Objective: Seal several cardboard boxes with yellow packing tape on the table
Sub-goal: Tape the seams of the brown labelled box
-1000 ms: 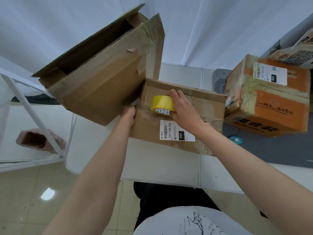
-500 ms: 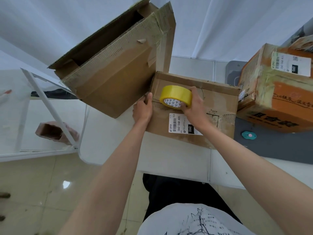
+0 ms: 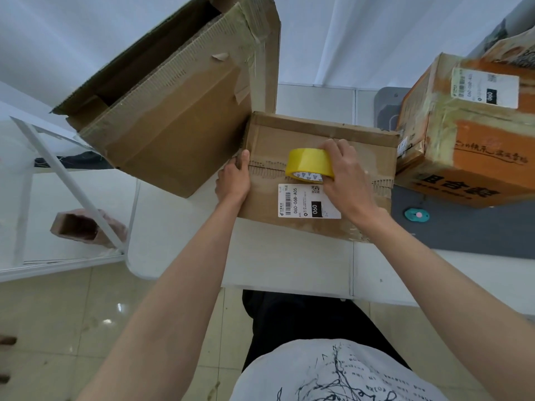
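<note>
A flat brown cardboard box (image 3: 364, 146) with a white shipping label lies on the white table (image 3: 289, 264) in front of me. My right hand (image 3: 344, 175) grips a roll of yellow packing tape (image 3: 308, 164) standing on the box's centre seam. At the box's left edge, on the end of the seam, my left hand (image 3: 233, 180) rests with its thumb on top; its fingers are hidden beyond the edge.
A large open brown box (image 3: 173, 111) leans at the left, touching the flat box. An orange printed box (image 3: 469, 134) sits at the right on a grey mat (image 3: 463, 230), with a small teal disc (image 3: 416, 215) near it. A white frame (image 3: 66, 180) stands left of the table.
My right hand has slid the tape roll to the right along the seam, away from my left hand. My left hand stays at the box's left edge.
</note>
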Action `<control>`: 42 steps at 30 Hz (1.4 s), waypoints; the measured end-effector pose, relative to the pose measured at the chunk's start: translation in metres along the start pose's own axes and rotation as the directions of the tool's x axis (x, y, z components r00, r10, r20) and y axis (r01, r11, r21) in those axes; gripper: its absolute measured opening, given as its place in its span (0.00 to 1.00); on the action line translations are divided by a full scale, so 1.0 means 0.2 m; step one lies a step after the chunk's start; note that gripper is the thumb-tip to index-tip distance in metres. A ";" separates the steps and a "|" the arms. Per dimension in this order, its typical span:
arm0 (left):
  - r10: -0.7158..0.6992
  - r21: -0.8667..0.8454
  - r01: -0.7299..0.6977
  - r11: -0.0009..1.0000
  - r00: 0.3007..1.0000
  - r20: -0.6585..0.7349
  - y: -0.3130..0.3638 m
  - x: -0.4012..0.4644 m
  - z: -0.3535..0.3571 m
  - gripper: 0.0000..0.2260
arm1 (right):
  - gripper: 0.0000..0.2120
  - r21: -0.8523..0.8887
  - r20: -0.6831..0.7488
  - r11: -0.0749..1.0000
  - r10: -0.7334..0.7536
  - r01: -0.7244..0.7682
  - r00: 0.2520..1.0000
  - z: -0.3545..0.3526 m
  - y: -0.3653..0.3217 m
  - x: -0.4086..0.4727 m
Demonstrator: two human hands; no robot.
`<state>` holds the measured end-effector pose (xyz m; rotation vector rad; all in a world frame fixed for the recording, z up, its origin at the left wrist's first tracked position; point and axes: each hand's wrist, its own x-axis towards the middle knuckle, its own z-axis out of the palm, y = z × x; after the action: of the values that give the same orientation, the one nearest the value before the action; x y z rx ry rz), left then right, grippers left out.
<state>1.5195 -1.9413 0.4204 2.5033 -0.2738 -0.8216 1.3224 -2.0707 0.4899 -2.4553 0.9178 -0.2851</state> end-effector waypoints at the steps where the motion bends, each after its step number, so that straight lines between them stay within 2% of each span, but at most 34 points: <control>1: 0.022 -0.016 -0.023 1.000 1.000 -0.009 0.00 -0.01 0.00 0.28 | 0.17 -0.008 -0.006 1.000 -0.002 0.002 1.000 0.01 0.00 0.00; 3: 0.141 -0.060 -0.145 0.988 0.988 -0.060 -0.01 -0.03 -0.01 0.25 | 0.17 0.016 -0.013 1.000 0.009 -0.008 1.000 0.01 0.00 0.00; 5: 0.352 -0.013 -0.355 0.935 0.929 -0.111 -0.02 -0.08 -0.03 0.25 | 0.18 0.021 -0.012 1.000 0.001 0.000 1.000 0.02 0.03 0.01; 7: 0.561 0.140 -0.552 0.822 0.827 -0.032 -0.04 -0.14 -0.03 0.26 | 0.17 0.012 -0.012 1.000 -0.010 0.010 1.000 0.02 0.04 0.02; 10: 0.669 0.329 -0.680 0.656 0.725 0.163 -0.09 -0.22 -0.01 0.34 | 0.17 0.009 -0.015 1.000 -0.004 0.004 1.000 0.02 0.05 0.04; 13: 0.671 0.406 -0.688 0.602 0.711 0.210 -0.12 -0.25 0.02 0.39 | 0.17 0.008 -0.024 1.000 -0.009 0.009 1.000 0.02 0.04 0.03; 18: 0.643 0.461 -0.669 0.583 0.727 0.242 -0.13 -0.24 0.04 0.40 | 0.23 0.093 -0.053 0.996 0.007 -0.002 0.999 0.02 0.03 0.02; 20: 0.632 0.461 -0.669 0.583 0.730 0.260 -0.12 -0.24 0.04 0.40 | 0.23 0.187 -0.045 0.981 0.069 -0.059 0.997 0.04 0.03 0.02; 23: 0.618 0.450 -0.665 0.596 0.738 0.271 -0.10 -0.24 0.03 0.40 | 0.18 0.269 -0.012 0.946 0.191 -0.181 0.981 0.08 0.05 0.00; 26: 0.590 0.481 -0.644 0.595 0.757 0.282 -0.08 -0.24 0.03 0.42 | 0.16 0.285 0.002 0.920 0.280 -0.269 0.960 0.13 0.07 -0.03; 30: 0.584 0.538 -0.654 0.531 0.743 0.327 -0.06 -0.27 0.04 0.42 | 0.18 0.287 0.022 0.905 0.322 -0.315 0.946 0.15 0.06 -0.02; 34: 0.565 0.550 -0.652 0.521 0.747 0.351 -0.05 -0.26 0.04 0.41 | 0.16 0.263 0.022 0.909 0.328 -0.322 0.944 0.14 0.05 0.01; 39: 0.532 0.549 -0.639 0.539 0.763 0.367 -0.04 -0.26 0.03 0.42 | 0.17 0.259 0.005 0.931 0.266 -0.258 0.964 0.06 0.03 0.03; 42: 0.506 0.554 -0.629 0.545 0.774 0.381 -0.04 -0.26 0.03 0.43 | 0.16 0.206 -0.029 0.930 0.318 -0.305 0.948 -0.04 0.11 0.01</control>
<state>1.4743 -1.9192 0.4389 2.6314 -1.6263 -0.7301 1.3089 -2.0885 0.4861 -2.0904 1.2256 -0.3237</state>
